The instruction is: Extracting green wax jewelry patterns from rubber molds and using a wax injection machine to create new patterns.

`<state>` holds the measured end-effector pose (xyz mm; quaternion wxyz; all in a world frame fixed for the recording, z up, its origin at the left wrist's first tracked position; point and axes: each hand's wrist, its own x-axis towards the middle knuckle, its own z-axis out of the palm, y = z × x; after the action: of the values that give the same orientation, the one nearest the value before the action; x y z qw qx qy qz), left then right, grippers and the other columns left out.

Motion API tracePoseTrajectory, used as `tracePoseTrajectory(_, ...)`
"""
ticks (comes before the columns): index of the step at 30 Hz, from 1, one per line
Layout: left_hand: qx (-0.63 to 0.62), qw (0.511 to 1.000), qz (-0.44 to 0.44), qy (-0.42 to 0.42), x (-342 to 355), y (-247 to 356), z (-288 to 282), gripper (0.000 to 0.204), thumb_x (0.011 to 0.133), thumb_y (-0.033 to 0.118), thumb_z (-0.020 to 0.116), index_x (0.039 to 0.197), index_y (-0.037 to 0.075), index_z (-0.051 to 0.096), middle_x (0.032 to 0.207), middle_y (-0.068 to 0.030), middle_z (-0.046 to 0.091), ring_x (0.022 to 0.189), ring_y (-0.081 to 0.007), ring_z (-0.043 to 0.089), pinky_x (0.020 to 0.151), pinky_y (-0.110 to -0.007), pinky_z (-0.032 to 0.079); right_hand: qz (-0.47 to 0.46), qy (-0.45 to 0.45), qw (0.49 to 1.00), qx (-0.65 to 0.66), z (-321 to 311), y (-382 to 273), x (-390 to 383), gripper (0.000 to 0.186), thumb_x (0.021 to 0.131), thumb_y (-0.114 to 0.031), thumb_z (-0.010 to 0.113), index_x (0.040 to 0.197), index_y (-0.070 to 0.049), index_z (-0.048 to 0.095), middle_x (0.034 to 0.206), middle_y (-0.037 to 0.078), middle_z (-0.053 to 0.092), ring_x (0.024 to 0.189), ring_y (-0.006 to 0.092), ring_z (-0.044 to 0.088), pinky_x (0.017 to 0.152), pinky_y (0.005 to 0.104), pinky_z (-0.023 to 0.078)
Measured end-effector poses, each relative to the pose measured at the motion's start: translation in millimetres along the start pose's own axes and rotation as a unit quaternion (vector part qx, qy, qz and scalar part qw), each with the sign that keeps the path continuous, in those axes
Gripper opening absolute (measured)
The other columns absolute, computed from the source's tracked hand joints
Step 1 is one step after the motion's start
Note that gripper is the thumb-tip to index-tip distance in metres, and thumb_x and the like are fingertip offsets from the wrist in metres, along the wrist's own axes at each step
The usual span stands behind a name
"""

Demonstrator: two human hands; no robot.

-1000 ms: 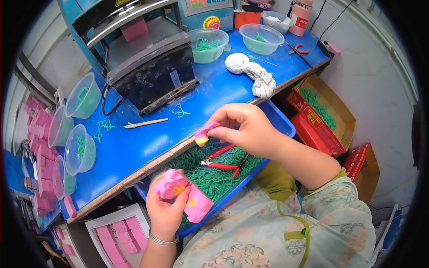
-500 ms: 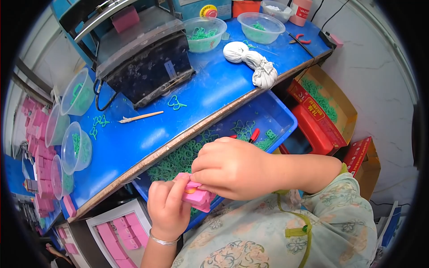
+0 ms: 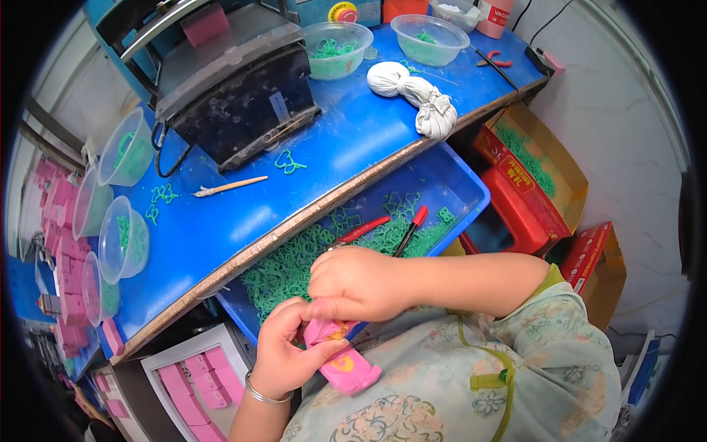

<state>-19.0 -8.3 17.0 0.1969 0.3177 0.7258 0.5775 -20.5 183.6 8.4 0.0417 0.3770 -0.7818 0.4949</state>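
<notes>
In front of my body, both hands are on a pink rubber mold [image 3: 352,374], bent and partly opened, with yellow patches on its inner faces. My left hand [image 3: 283,346] grips its left side, the thumb laid across it. My right hand [image 3: 361,283] is closed at the mold's upper end, its fingertips partly hidden behind the knuckles. Just beyond them, a blue tray [image 3: 475,210] holds many small green wax pieces [image 3: 283,276]. In it lie a slim red tool [image 3: 363,230] and a black pen-like tool with a red end [image 3: 410,230].
A black machine [image 3: 243,96] stands on the blue table [image 3: 221,236], near a brush [image 3: 232,186] and a white cloth bundle [image 3: 416,103]. Clear bowls [image 3: 124,247] line the left edge. Pink molds fill a white tray [image 3: 151,368] at lower left. Cardboard boxes [image 3: 574,184] stand right.
The pink mold has gone from compact to bent and spread, its lower part now hanging toward my body. My right hand has moved slightly down and left, uncovering the red tool in the tray.
</notes>
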Motion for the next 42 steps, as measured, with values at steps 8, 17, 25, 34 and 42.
tracePoseTrajectory(8,-0.283,0.941,-0.166,0.083,2,-1,5,0.031,0.072,-0.003,0.068,0.1,-0.003,0.053,0.096,-0.0091,0.06,0.087,-0.0134,0.059,0.078,-0.027,0.05,0.132,0.1,0.986,-0.025,2,-3,10,0.029,0.083,-0.03,0.059,0.078,-0.001,0.054,0.078,0.01,0.054,0.07,0.0243,0.053,0.063,0.0336,0.043)
tracePoseTrajectory(17,-0.278,0.944,-0.096,0.15,-1,-7,4,0.032,0.078,0.006,0.066,0.107,-0.001,0.052,0.1,-0.0074,0.059,0.09,-0.0143,0.058,0.081,-0.028,0.047,0.221,0.12,0.892,0.375,3,-11,3,0.025,0.081,-0.01,0.062,0.103,0.001,0.054,0.096,0.007,0.056,0.092,0.0126,0.053,0.078,0.0277,0.045)
tracePoseTrajectory(25,-0.221,0.959,-0.026,0.175,-4,-5,10,0.03,0.08,0.013,0.064,0.104,0.0,0.051,0.096,-0.0046,0.052,0.088,-0.0122,0.052,0.078,-0.027,0.042,0.133,0.128,0.972,0.143,2,-26,-7,0.024,0.074,-0.007,0.063,0.094,0.001,0.053,0.087,0.008,0.05,0.077,0.0173,0.05,0.071,0.0289,0.042)
tracePoseTrajectory(34,-0.292,0.949,-0.012,0.116,0,-5,16,0.032,0.079,0.007,0.063,0.11,0.0,0.054,0.12,-0.0146,0.048,0.108,-0.0215,0.05,0.094,-0.036,0.041,0.142,0.16,0.963,0.164,9,-25,-16,0.021,0.075,-0.006,0.062,0.093,0.0,0.053,0.087,0.007,0.052,0.078,0.0164,0.051,0.071,0.0286,0.044)
tracePoseTrajectory(42,-0.349,0.93,-0.03,0.111,3,-5,16,0.038,0.082,0.004,0.058,0.118,0.001,0.049,0.128,-0.0182,0.044,0.113,-0.0248,0.049,0.095,-0.038,0.04,0.167,0.179,0.956,0.161,18,-20,-18,0.024,0.079,-0.008,0.061,0.1,-0.001,0.052,0.09,0.007,0.052,0.079,0.0161,0.052,0.072,0.0292,0.044)
